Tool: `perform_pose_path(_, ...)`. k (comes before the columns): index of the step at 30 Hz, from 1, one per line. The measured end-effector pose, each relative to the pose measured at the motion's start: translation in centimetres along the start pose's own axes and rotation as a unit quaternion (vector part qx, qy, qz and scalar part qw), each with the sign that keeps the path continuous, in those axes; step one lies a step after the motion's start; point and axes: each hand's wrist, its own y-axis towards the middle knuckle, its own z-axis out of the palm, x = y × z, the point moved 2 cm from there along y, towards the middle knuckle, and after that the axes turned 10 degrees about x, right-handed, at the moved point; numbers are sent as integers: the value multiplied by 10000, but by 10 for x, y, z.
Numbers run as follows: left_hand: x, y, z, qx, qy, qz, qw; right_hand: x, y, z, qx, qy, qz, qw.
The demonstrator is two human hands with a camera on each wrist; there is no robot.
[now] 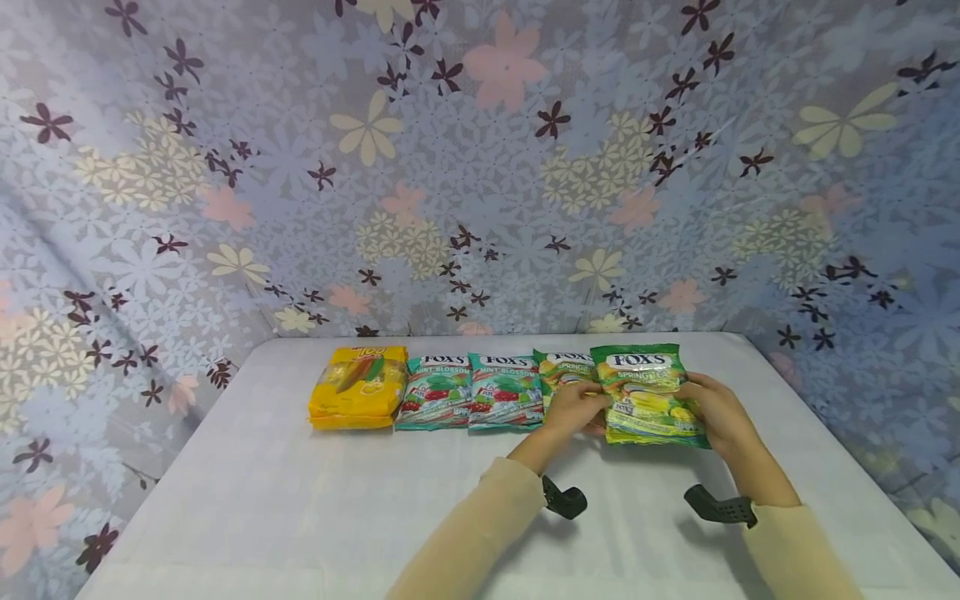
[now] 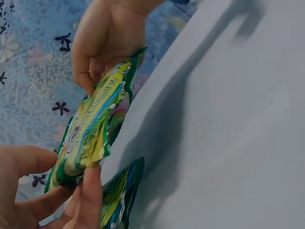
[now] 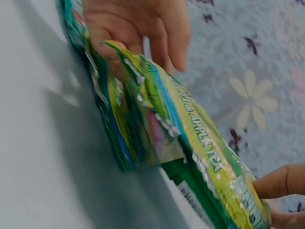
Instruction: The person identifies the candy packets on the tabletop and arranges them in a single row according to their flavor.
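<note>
A green and yellow Fox's Spring Tea candy bag (image 1: 643, 396) is held up off the white table at the right end of a row of bags. My left hand (image 1: 573, 408) pinches its left edge, thumb and fingers on opposite faces in the left wrist view. On the other side, my right hand (image 1: 718, 414) grips the right edge. A second Spring Tea bag (image 1: 553, 367) lies just left of the held one, partly covered by my left hand. In the right wrist view, the held bag's underside shows a barcode label (image 3: 193, 200).
Two teal Mint Blossom bags (image 1: 506, 392) lie side by side farther left on the white table (image 1: 300, 508). A yellow candy bag (image 1: 360, 387) ends the row. Behind the table hangs a flowered cloth (image 1: 480, 208).
</note>
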Motion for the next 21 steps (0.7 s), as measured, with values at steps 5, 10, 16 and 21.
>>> perform_pose_path(5, 0, -5, -20, -316, 493, 88, 9982, 6, -1, 25, 173, 142, -182, 9996)
perform_pose_path(10, 5, -9, -43, -379, 765, 175, 9962, 9, 2, 52, 120, 306, -297, 9990)
perform_pose_path(16, 8, -15, -66, -502, 1082, 427, 9919, 11, 9, 80, -29, 448, -384, 9983)
perform_pose_path(21, 8, -20, -79, -739, 1202, 508, 9887, 16, 12, 94, 165, 684, -461, 9965)
